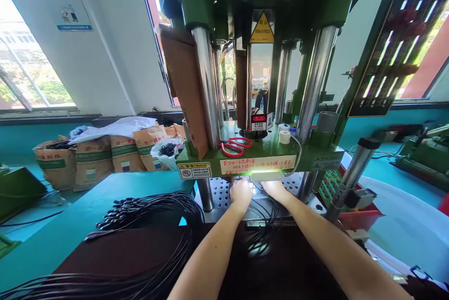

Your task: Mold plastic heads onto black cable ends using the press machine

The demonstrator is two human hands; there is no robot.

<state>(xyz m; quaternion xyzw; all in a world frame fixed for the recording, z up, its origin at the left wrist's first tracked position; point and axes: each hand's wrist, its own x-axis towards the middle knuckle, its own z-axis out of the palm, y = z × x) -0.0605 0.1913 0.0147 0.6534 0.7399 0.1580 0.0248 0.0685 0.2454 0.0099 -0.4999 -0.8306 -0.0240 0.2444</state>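
Note:
Both my arms reach into the gap under the upper plate of a green press (315, 155). My left hand (241, 192) is closed like a fist just below the plate's front edge; whatever its fingers hold is hidden. Only the back of my right hand (274, 189) shows, its fingers out of sight behind a white light bar (266, 177). Thin black cables (267, 218) come out between my hands and hang over the front edge of the perforated metal bed (220, 199).
Red-handled scissors (235, 147) and a white tape roll (284, 137) lie on the press ledge. To the left, a bundle of black cables (150, 206) rests on the table. Steel columns (206, 89) flank the work gap. Paper sacks (93, 162) stand by the wall.

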